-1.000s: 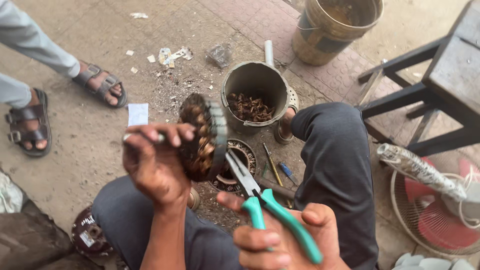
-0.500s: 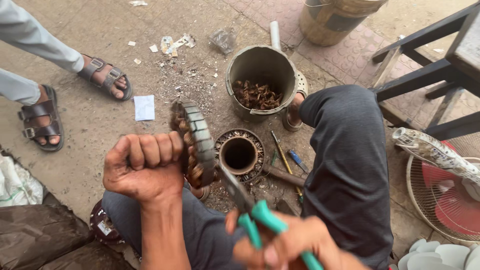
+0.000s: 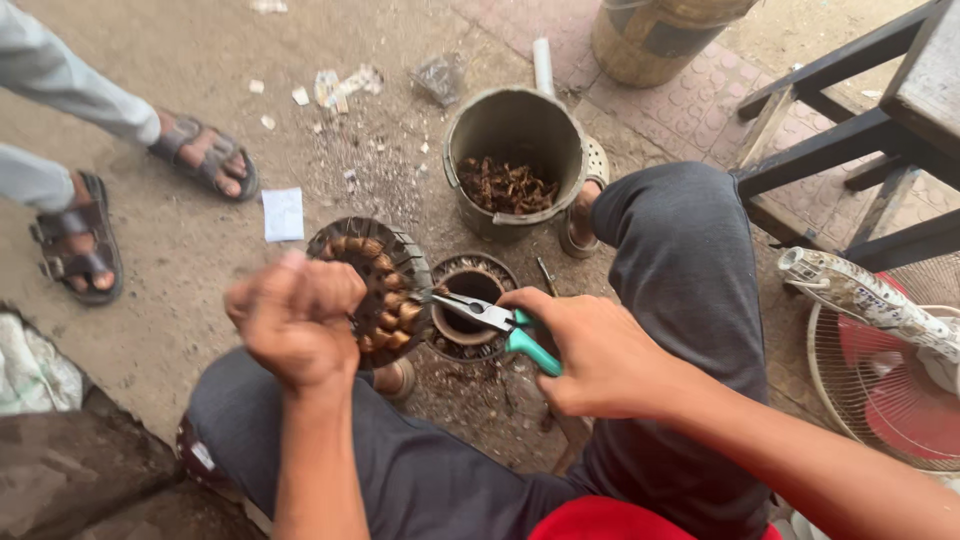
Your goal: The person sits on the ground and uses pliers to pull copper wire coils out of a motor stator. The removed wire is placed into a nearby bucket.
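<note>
A left hand (image 3: 295, 325) clenches a motor stator (image 3: 375, 290) above the lap while the right hand (image 3: 600, 355) grips green-handled pliers (image 3: 490, 320) at its copper windings. Most coils remain in place; stripped wire lies in the bucket (image 3: 515, 150)

Two motor stators (image 3: 385, 290), one pliers (image 3: 490, 322), one bucket (image 3: 515, 160), two sandalled feet (image 3: 205, 160), one fan (image 3: 890, 380).

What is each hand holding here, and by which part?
The left hand grips the round metal motor stator with brown copper windings by its rim. The right hand holds green-handled pliers by the handles.
</note>
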